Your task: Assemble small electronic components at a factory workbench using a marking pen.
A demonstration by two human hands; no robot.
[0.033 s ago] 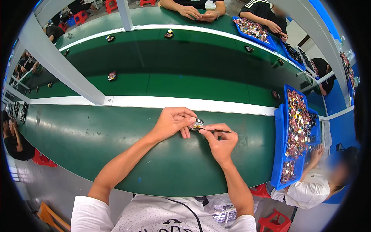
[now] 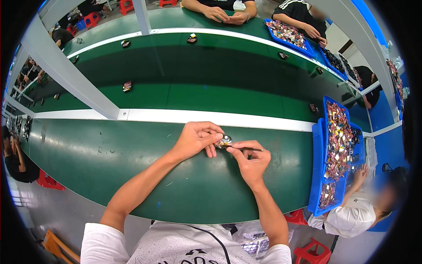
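My left hand (image 2: 196, 140) is closed on a small dark electronic assembly (image 2: 225, 138) with a pale round spot on it, pinched between thumb and fingers above the green table (image 2: 132, 176). From the other side my right hand (image 2: 253, 163) grips slim dark tweezers (image 2: 252, 149), their back end sticking out past the fingers to the right. The tweezers' front end meets the lower edge of the assembly, where small yellow and pinkish bits show. Too little detail is visible to tell what the tips are touching.
To my right, a blue tray (image 2: 315, 176) holds many pinkish small parts. Beyond the white rail (image 2: 211, 119) lies a green conveyor belt (image 2: 198, 94) carrying scattered assemblies (image 2: 127, 86). A slanted white post (image 2: 72, 72) rises at left. Co-workers sit across and at right.
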